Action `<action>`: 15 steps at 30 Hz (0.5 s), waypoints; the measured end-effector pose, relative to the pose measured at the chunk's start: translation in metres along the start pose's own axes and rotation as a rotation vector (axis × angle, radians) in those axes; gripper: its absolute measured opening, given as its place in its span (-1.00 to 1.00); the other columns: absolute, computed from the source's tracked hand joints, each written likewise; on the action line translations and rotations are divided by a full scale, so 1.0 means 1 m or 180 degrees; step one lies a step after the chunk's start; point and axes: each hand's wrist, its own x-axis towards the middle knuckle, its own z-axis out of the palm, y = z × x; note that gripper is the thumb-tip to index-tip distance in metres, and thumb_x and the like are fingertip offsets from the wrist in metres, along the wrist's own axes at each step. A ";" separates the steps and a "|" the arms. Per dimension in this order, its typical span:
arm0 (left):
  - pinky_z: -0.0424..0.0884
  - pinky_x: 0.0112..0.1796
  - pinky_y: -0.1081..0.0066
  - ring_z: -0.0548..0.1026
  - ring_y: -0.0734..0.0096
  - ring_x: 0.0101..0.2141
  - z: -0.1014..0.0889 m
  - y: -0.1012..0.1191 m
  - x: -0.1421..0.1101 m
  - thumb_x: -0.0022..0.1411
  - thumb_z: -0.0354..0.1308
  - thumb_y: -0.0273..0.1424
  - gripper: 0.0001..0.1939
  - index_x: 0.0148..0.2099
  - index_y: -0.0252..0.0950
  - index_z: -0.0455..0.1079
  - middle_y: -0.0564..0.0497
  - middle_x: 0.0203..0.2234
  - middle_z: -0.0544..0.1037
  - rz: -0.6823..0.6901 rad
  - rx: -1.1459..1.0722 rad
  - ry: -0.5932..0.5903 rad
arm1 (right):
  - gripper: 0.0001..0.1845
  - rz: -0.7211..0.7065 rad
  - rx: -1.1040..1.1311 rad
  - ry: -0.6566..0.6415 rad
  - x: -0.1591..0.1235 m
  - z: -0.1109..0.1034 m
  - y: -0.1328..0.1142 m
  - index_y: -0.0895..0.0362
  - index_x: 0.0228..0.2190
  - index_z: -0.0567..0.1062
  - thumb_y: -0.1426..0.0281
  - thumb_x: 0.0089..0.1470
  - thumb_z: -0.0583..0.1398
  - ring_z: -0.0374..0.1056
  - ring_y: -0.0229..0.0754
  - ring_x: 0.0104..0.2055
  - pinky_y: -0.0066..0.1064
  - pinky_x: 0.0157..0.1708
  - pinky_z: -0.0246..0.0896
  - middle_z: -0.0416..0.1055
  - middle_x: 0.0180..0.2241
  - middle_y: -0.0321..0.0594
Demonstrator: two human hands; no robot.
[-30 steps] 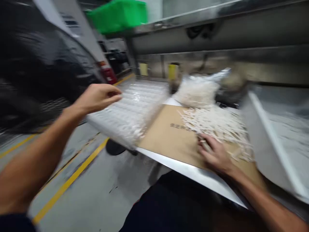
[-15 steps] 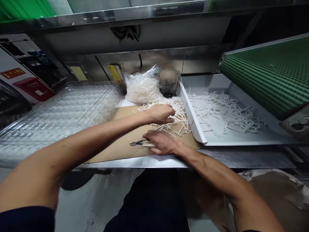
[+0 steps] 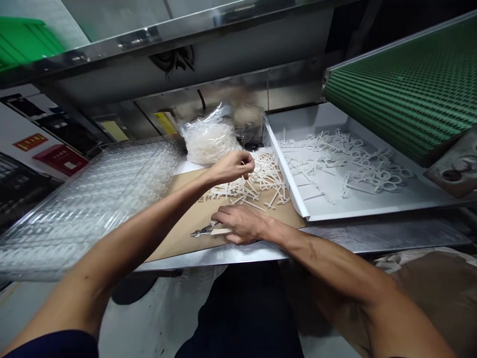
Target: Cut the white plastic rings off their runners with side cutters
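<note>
My left hand (image 3: 231, 167) hangs with fingers pinched together just above the near-left edge of a heap of white plastic moulded pieces (image 3: 264, 181). I cannot see anything between its fingers. The heap lies on a brown cardboard sheet (image 3: 186, 238). My right hand (image 3: 240, 224) rests low on the cardboard, gripping small metal side cutters (image 3: 203, 231) with cream handles. Their jaws point left, clear of the heap. Behind the heap stands a clear plastic bag (image 3: 208, 138) full of similar white pieces.
A white tray (image 3: 294, 184) with scattered white looped pieces stands right of the cardboard. A green ribbed conveyor belt (image 3: 406, 89) slopes above it. Stacked clear blister trays (image 3: 93, 209) lie to the left. The steel table edge (image 3: 372, 236) runs along the near side.
The blurred, swung view has steadied onto the table. My left hand has come from over the clear trays to above the heap. My right hand has taken up the cutters.
</note>
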 end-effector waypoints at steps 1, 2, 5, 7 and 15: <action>0.37 -0.42 0.45 0.60 0.39 -0.40 -0.004 -0.006 -0.008 0.36 0.01 -0.34 -0.79 -0.14 -0.33 0.41 -0.10 -0.40 0.64 -0.0034 -0.0140 0.0070 | -0.52 -0.0017 -0.0009 0.0013 0.000 0.001 0.000 0.22 0.06 0.43 0.42 0.10 0.29 0.47 0.03 -0.14 -0.20 -0.20 0.40 0.53 -0.08 0.00; 0.41 -0.40 0.45 0.62 0.37 -0.37 -0.007 -0.013 -0.017 0.37 0.00 -0.33 -0.80 -0.12 -0.32 0.38 -0.10 -0.39 0.64 -0.0066 -0.0259 0.0153 | -0.53 -0.0034 -0.0016 0.0028 0.000 0.002 0.000 0.22 0.05 0.43 0.42 0.10 0.29 0.46 0.02 -0.14 -0.21 -0.19 0.40 0.53 -0.09 0.00; 0.47 -0.33 0.42 0.63 0.35 -0.33 -0.008 -0.040 -0.059 0.37 0.00 -0.31 -0.83 -0.14 -0.29 0.33 -0.07 -0.37 0.63 -0.0185 -0.0406 0.0417 | -0.57 -0.0094 -0.0025 0.0072 0.000 0.005 0.000 0.23 0.01 0.44 0.43 0.09 0.28 0.45 0.00 -0.18 -0.22 -0.19 0.39 0.52 -0.12 -0.01; 0.44 -0.35 0.42 0.59 0.37 -0.35 -0.002 -0.059 -0.096 0.36 0.03 -0.32 -0.85 -0.17 -0.28 0.33 -0.05 -0.36 0.61 -0.0290 -0.0287 0.0605 | -0.59 -0.0157 -0.0003 0.0093 0.000 0.007 -0.001 0.21 -0.01 0.44 0.43 0.08 0.27 0.44 0.00 -0.17 -0.21 -0.16 0.38 0.52 -0.14 -0.03; 0.44 -0.04 0.25 0.53 0.27 -0.13 0.039 -0.093 -0.211 0.37 0.08 -0.41 -0.89 -0.11 -0.25 0.42 -0.08 -0.15 0.58 -0.0228 0.0490 0.0686 | -0.54 -0.0220 0.0162 0.0187 -0.002 0.009 0.005 0.19 0.01 0.41 0.49 0.02 0.22 0.40 0.00 -0.17 -0.21 -0.14 0.37 0.50 -0.17 -0.03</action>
